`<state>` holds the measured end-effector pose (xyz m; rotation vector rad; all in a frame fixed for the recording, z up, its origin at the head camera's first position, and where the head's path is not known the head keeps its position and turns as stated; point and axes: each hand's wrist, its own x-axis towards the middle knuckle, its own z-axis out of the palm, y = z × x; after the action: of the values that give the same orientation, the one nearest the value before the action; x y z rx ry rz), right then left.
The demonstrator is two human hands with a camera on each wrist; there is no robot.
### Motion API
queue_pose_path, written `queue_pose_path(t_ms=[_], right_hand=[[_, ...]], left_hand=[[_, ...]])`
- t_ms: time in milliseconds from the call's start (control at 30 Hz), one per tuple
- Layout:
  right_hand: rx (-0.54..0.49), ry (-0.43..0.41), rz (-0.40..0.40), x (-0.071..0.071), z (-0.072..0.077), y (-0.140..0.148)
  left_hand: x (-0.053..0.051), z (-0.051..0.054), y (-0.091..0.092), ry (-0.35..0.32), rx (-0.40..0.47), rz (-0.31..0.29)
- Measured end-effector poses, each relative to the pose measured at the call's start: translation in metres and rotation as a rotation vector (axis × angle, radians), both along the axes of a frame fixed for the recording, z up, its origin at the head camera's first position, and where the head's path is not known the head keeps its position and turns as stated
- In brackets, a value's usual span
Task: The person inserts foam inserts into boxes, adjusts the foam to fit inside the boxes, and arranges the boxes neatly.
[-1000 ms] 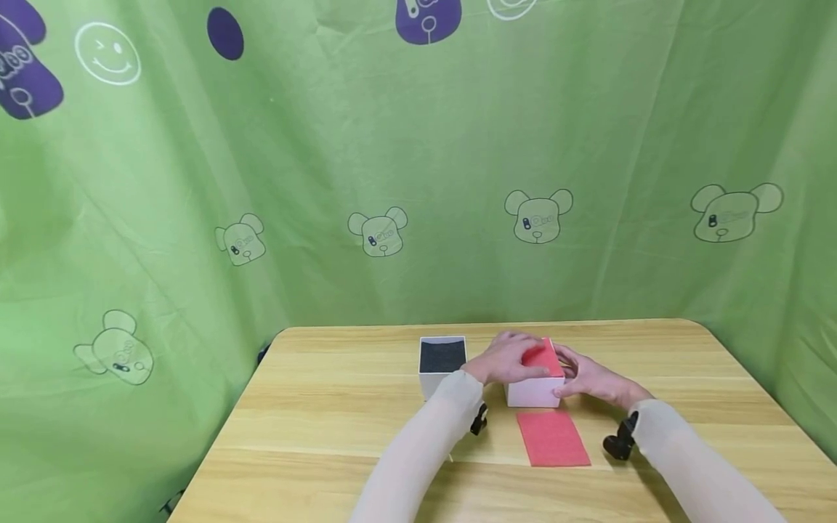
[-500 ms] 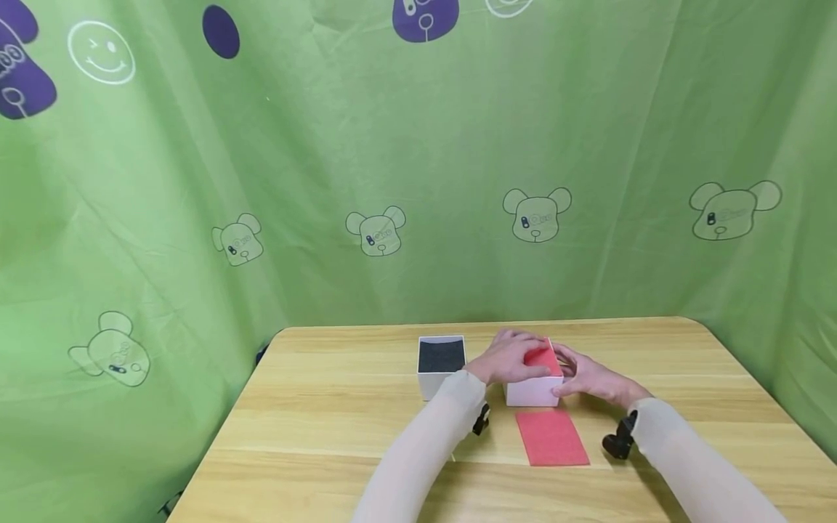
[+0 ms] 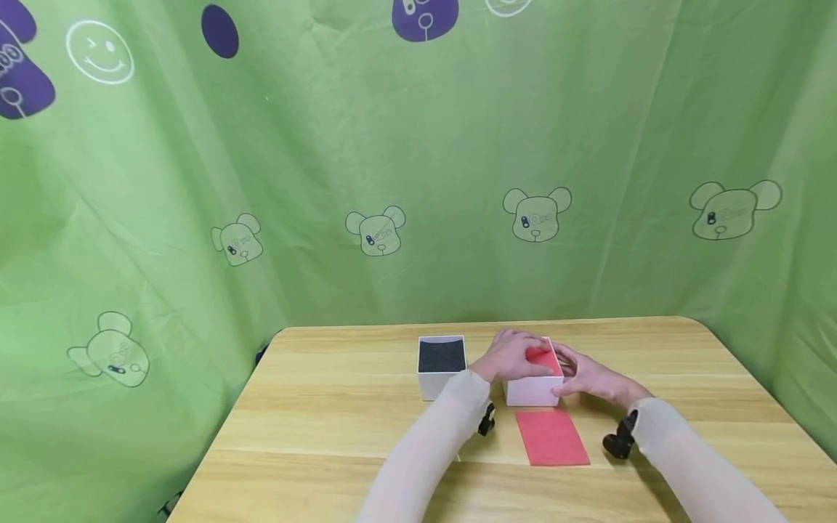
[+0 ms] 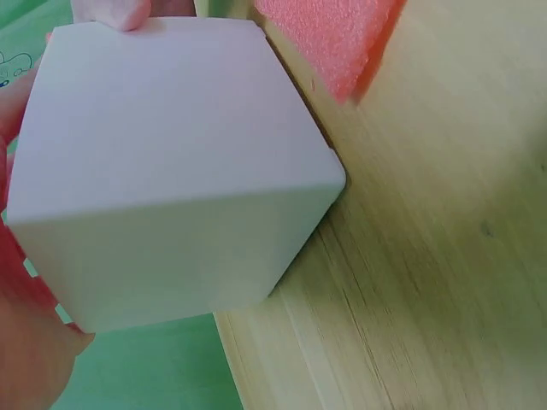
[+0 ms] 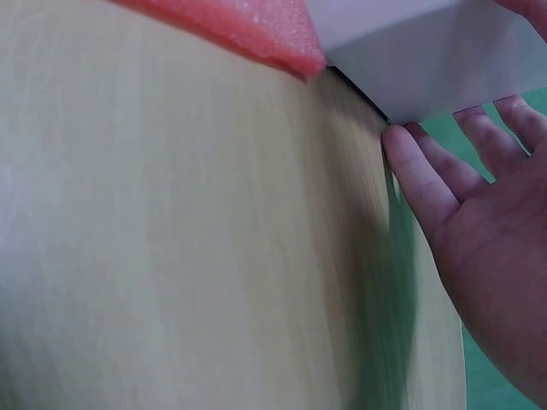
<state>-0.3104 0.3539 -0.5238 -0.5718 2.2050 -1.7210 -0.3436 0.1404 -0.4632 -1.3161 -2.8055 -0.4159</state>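
Note:
A white box (image 3: 532,394) stands upright on the table, lined inside with a red foam sheet (image 3: 548,361). Over its open top lies my left hand (image 3: 510,357), thumb and fingers spread, the fingertips reaching in against the red foam. My right hand (image 3: 591,380) holds the box's right side, thumb at the front corner and fingers along the side wall. The left wrist view shows the box (image 4: 171,128) close up, with part of my hand at the left edge. A second red foam sheet (image 3: 553,437) lies flat in front of the box.
To the left stands another white box (image 3: 439,387) with dark foam (image 3: 442,357) inside. Everything rests on a wooden table (image 3: 314,436). A green printed curtain (image 3: 445,145) hangs behind and at both sides.
My left hand has shifted very slightly at the box's opening, and its forearm has moved a little to the right. The right hand, both boxes and the loose foam sheet stay put.

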Motion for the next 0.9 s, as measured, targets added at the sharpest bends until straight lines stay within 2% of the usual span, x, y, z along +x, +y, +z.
queue_pose_path(t_ms=[167,500,900], right_hand=[[0.010,0.011,-0.007,0.0003,0.0000,0.0000],[-0.003,-0.001,0.001,0.0007,-0.0001,0.0005],[-0.013,-0.018,-0.002,-0.0006,-0.0007,0.0005]], left_hand=[[0.0007,-0.0009,0.0023,0.024,-0.017,0.021],[0.0016,-0.0038,0.0026,0.055,-0.038,0.006],[-0.0014,-0.0048,0.0028,0.045,-0.080,0.024]])
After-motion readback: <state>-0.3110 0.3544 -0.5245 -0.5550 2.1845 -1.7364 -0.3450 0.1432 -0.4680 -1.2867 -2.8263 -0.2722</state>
